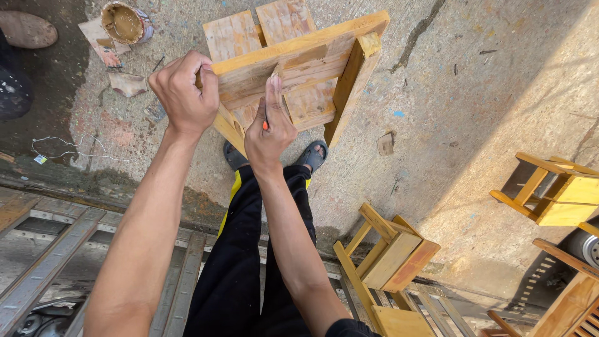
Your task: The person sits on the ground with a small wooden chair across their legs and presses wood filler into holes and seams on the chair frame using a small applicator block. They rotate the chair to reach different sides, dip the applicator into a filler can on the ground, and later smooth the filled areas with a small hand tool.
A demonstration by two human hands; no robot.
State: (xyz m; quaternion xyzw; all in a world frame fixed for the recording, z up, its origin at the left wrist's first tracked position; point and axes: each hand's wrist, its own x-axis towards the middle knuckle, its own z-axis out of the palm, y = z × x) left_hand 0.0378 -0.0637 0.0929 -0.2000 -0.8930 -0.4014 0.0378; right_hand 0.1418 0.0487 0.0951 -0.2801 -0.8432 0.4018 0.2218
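Small wooden stool (293, 68) tipped on its side on the concrete, straight ahead of both hands, top edge running left-low to right-high. Left hand (185, 92) fisted on its near-left corner; right hand (269, 125), nearer the middle, pinches a thin orange-handled tool (266, 118) against the side rail.

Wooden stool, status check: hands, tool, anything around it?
Left hand gripping the wooden stool by its frame edge, stool tilted off the ground. Right hand pressing a small orange-handled tool against the slats. Open tin on concrete beyond, apart.
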